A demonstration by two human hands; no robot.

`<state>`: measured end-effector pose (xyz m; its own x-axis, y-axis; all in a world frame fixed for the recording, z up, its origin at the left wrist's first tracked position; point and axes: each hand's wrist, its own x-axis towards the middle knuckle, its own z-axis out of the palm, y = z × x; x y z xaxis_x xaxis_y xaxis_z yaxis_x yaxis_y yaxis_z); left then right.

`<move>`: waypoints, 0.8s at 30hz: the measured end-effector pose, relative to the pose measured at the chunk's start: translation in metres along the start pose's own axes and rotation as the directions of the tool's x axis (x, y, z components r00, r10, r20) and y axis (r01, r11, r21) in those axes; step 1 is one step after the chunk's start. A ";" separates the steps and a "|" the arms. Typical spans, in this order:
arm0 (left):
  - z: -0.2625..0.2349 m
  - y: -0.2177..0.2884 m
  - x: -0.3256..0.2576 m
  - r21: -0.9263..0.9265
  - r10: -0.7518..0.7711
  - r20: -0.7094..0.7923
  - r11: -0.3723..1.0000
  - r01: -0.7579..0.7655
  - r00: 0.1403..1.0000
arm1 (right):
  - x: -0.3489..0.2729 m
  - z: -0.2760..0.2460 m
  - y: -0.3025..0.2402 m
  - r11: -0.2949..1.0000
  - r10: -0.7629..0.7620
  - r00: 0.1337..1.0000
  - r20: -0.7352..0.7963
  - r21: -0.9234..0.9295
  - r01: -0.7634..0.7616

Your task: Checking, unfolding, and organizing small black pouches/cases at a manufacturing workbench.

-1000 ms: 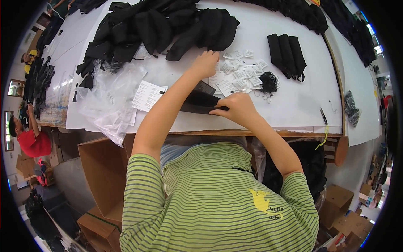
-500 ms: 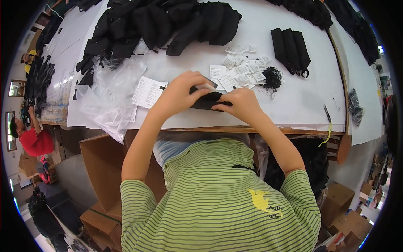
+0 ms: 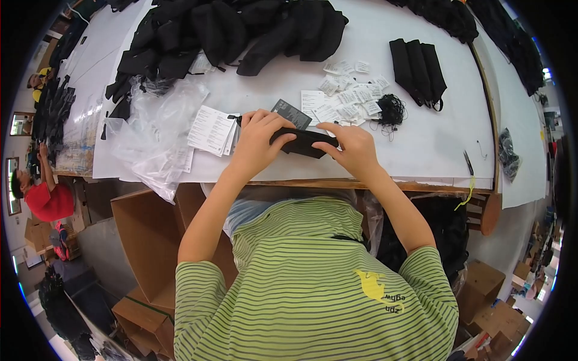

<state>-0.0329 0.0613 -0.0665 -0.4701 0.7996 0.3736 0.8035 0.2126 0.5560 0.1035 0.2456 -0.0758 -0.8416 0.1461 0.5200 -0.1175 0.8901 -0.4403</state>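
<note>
Both my hands hold a small black fabric pouch (image 3: 306,144) just above the table's near edge. My left hand (image 3: 257,139) grips its left end, with the thumb on the near side. At the right end my right hand (image 3: 354,149) pinches the cloth between thumb and fingers. A dark grey printed card (image 3: 291,112) shows just beyond the pouch; its lower part is hidden. Beside my left hand lies a stack of white printed sheets (image 3: 211,130). Small white labels (image 3: 349,99) are heaped past my right hand, next to a bundle of black cords (image 3: 391,110).
A large pile of black pouches (image 3: 241,30) covers the far left, with crumpled clear plastic (image 3: 153,132) nearer. Several black pouches (image 3: 417,73) lie side by side at right. Snips (image 3: 468,162) rest near the right edge. A person in red (image 3: 48,195) works at far left.
The dark card, earlier by my left fingers, now shows flat beyond the pouch. My left hand has shifted slightly nearer, and the pouch is tilted differently between both hands.
</note>
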 end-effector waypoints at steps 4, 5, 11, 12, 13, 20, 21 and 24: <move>0.003 0.001 0.002 0.006 0.014 -0.037 1.000 -0.014 0.999 | -0.005 -0.003 0.005 0.983 0.129 0.988 0.081 0.119 -0.138; 0.003 0.001 0.002 0.011 0.011 -0.037 1.000 -0.010 0.999 | -0.006 -0.005 0.004 0.955 0.223 0.964 0.145 0.165 -0.246; 0.004 0.005 -0.002 0.050 -0.016 -0.046 0.999 0.018 0.999 | -0.013 -0.001 0.011 0.817 0.396 0.873 0.285 0.323 -0.477; 0.004 0.006 -0.003 0.089 -0.008 -0.073 0.996 0.015 0.997 | -0.012 0.001 0.011 0.803 0.397 0.879 0.263 0.366 -0.471; 0.005 0.010 -0.005 0.089 -0.009 -0.075 0.996 0.016 0.997 | -0.012 0.001 0.010 0.803 0.395 0.880 0.263 0.366 -0.470; 0.022 0.034 -0.027 -0.960 -0.781 -0.092 0.235 0.154 0.617 | -0.012 0.002 -0.021 0.551 0.602 0.786 0.142 0.639 -0.537; 0.025 0.033 -0.028 -0.960 -0.786 -0.094 0.234 0.153 0.611 | -0.011 0.004 -0.026 0.467 0.631 0.761 0.149 0.711 -0.526; 0.019 0.044 -0.023 -0.970 -0.772 0.235 -0.225 0.092 0.591 | -0.011 0.003 -0.042 0.448 0.514 0.826 0.232 0.749 -0.489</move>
<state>0.0202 0.0628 -0.0644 -0.8120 0.4402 -0.3833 -0.5785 -0.5193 0.6290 0.1168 0.2052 -0.0650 -0.8775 0.4783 0.0334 -0.0360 0.0039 -0.9993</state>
